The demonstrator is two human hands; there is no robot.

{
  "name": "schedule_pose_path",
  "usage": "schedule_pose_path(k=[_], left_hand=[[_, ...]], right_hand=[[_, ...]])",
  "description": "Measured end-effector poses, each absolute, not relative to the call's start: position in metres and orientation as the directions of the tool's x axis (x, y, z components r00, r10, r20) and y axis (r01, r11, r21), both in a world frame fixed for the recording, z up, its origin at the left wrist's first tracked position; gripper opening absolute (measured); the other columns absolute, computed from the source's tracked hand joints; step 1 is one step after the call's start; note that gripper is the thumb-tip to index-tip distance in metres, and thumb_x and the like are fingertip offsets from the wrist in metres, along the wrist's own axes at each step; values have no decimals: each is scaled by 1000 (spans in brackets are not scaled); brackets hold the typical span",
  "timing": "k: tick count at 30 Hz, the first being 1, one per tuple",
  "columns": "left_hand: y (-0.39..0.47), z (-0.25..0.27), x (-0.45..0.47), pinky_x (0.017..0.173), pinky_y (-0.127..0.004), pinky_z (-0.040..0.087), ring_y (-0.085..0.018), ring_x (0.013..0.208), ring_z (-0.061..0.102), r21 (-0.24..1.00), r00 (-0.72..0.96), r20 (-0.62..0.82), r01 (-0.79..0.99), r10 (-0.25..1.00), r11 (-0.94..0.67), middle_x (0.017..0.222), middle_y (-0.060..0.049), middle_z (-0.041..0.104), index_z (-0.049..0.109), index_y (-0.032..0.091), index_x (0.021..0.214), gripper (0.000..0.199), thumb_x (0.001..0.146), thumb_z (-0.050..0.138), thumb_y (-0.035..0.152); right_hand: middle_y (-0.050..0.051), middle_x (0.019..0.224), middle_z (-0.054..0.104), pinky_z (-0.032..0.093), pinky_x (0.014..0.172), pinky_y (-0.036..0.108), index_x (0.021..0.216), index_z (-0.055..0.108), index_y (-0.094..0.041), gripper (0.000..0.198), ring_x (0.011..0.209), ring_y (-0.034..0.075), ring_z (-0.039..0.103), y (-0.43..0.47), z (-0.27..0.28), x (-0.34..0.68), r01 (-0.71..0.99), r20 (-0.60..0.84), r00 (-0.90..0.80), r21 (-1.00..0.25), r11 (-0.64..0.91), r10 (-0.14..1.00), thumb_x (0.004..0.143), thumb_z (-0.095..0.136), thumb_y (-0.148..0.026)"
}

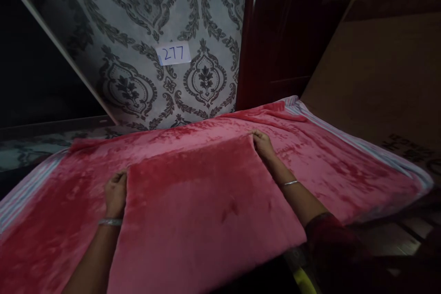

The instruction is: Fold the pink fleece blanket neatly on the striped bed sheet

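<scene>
"Pink plush cloth (203,206), one piece. Which view do we list it under?"

"Head view, our only one. We place it in front of the wearer, between the two hands, its far edge drawn fairly straight from one to the other."

"State of the hands?"

"Left hand (116,189): fingers closed on the far left corner, cloth lying to its right. Right hand (263,146): thumb and fingers pinching the far right corner, cloth lying to its left."

"Which do we mark as nearer the wearer?"

"Left, we judge. The gripped edge slants, its right end farther out."

"Long axis?"

"We cannot tell; the near end runs out of frame. From the gripped edge, the panel falls back toward the wearer."

"Surroundings?"

"Beyond and to both sides, a pink plush spread (327,165) over a striped sheet (32,188). Whether the cloth touches the spread, we cannot tell."
</scene>
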State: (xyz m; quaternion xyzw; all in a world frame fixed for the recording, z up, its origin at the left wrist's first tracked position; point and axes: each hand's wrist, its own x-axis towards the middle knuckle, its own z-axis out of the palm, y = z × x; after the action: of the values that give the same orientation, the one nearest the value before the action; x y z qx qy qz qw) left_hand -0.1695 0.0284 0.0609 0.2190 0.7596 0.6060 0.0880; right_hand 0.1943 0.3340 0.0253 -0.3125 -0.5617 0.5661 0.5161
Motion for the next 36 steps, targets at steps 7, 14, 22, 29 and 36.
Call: schedule_pose_path(k=[7,14,22,29,36], left_hand=[[33,64,-163,60,-28,47,-17,65,59,974,-835,147,215,530,70,68,3,65,59,22,75,61,40,84,66],[33,76,-148,69,-28,52,-19,79,63,950,-750,184,300,635,79,84,0,71,63,22,82,58,42,88,56],[38,71,-151,59,-26,45,-15,66,54,956,-742,150,278,654,96,64,3,62,61,20,68,48,42,86,51],[37,66,-151,59,-25,45,-14,63,52,981,-759,124,190,639,35,60,6,56,56,21,65,42,49,82,51],[42,70,-146,65,-26,48,-16,71,58,975,-774,180,221,608,-8,69,3,64,59,21,71,48,40,85,47]], right_hand=[[-6,62,62,43,54,25,79,64,-23,22,53,12,52,331,20,198,-200,153,-398,-977,77,905,66,73,-38],[0,102,77,54,82,31,107,75,-25,38,89,19,69,326,32,211,-141,158,-582,-986,93,798,71,72,-36],[2,101,76,54,81,33,114,74,-25,47,91,22,68,325,31,211,-68,190,-588,-980,186,786,69,70,-37],[1,72,70,53,70,33,82,73,-22,34,74,21,65,328,13,195,-22,269,-377,-959,282,886,67,73,-52],[5,95,74,54,75,34,102,75,-24,41,87,23,66,328,10,201,22,362,-435,-911,412,824,67,75,-46]])
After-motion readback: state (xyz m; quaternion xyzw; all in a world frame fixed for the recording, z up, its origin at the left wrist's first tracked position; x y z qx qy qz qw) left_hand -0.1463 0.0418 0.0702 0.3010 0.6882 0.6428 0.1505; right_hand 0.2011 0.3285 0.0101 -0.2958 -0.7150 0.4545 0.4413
